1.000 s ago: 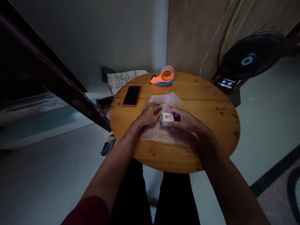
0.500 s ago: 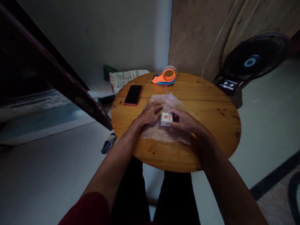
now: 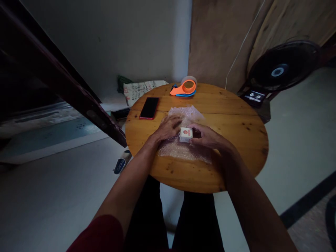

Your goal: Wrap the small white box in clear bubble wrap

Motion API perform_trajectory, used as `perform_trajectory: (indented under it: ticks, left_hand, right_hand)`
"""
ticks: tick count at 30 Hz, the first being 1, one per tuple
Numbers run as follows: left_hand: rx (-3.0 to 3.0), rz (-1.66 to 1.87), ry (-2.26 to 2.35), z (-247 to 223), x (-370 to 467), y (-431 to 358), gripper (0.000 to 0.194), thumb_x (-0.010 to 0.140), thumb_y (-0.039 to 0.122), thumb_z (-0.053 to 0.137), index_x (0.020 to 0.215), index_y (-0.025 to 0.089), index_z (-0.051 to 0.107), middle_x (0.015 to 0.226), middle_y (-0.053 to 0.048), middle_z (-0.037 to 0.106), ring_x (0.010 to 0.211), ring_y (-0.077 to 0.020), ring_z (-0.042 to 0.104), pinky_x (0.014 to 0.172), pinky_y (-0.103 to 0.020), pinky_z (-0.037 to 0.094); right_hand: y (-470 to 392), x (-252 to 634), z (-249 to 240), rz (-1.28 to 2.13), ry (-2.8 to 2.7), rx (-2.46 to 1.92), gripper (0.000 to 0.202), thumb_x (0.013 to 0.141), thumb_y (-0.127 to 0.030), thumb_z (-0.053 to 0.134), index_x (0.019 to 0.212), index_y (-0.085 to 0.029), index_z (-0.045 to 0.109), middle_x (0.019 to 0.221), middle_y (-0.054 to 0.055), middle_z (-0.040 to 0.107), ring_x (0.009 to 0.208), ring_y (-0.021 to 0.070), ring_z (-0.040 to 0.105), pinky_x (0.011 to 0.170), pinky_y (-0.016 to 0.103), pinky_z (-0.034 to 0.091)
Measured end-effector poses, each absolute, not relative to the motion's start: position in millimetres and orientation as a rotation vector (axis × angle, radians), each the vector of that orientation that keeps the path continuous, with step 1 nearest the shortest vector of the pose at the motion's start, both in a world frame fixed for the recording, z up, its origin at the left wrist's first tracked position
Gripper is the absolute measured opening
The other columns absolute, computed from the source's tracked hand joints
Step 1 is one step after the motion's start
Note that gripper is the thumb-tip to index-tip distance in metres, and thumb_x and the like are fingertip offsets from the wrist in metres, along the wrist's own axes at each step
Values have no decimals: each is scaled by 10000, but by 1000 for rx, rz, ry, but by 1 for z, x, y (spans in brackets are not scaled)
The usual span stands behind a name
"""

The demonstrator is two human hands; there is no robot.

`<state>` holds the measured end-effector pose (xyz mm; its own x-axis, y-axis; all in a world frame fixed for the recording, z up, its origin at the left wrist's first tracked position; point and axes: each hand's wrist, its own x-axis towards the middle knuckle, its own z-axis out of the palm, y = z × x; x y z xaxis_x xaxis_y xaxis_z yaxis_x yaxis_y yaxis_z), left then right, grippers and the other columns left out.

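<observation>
A small white box (image 3: 186,134) with a red print on top rests on a sheet of bubble wrap (image 3: 181,149) in the middle of the round wooden table. My right hand (image 3: 207,135) has its thumb and fingers at the right side of the box, gripping it. My left hand (image 3: 169,127) lies on the bubble wrap just left of the box, fingers spread and holding nothing. Part of the wrap is hidden under both hands.
On the table (image 3: 244,140), a black phone with a red edge (image 3: 149,107) lies at the back left and an orange and blue tape dispenser (image 3: 187,87) at the back. A fan (image 3: 282,71) stands beyond the right side, a printed sack (image 3: 136,91) behind the left edge.
The view has shifted very slightly. Both hands, the box and the bubble wrap keep nearly the same places.
</observation>
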<state>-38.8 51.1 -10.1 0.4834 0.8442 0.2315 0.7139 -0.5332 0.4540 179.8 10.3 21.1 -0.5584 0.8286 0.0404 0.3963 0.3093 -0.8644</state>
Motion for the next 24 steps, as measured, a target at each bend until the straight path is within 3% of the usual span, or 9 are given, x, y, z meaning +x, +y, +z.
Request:
perform_trajectory:
  ticks: [24]
  left_hand:
    - [2428, 696, 1288, -12, -39, 50, 426, 812, 235, 548, 1230, 177, 608, 1371, -109, 542, 1311, -254, 452, 1137, -453, 308]
  right_hand:
    - [13, 176, 14, 1163, -2015, -1015, 344, 681, -271, 704, 1016, -218, 650, 940, 20, 685, 853, 197, 628, 749, 319, 497]
